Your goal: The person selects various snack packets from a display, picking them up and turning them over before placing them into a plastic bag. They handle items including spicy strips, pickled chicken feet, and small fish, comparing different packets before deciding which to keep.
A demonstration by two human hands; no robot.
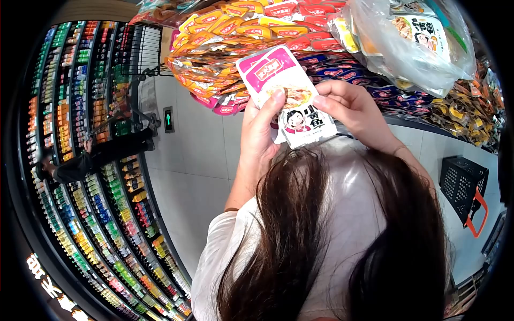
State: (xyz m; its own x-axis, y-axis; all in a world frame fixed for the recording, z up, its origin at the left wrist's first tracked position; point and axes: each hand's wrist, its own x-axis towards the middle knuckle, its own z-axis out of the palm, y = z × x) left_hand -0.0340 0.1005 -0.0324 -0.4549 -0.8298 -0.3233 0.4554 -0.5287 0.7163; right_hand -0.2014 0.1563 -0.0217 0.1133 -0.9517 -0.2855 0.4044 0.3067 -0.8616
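Between both hands I hold a white and magenta snack packet [292,101], tilted, with a picture of food and a cartoon face on its front. My left hand [261,125] is closed on its left edge, the thumb pressed on the front. At the right edge my right hand [350,109] grips it with the thumb on the front and the fingers curled behind. Part of the packet's lower left is hidden by my left hand. Just beyond lie rows of orange packets [214,56] and red packets [316,45].
A clear plastic bag [412,59] with packets inside lies on the display at the upper right. Dark blue packets [369,88] sit below it. On the floor at right stands a black basket [460,182]. Bottle shelves [101,214] and a person [96,158] with a cart are left.
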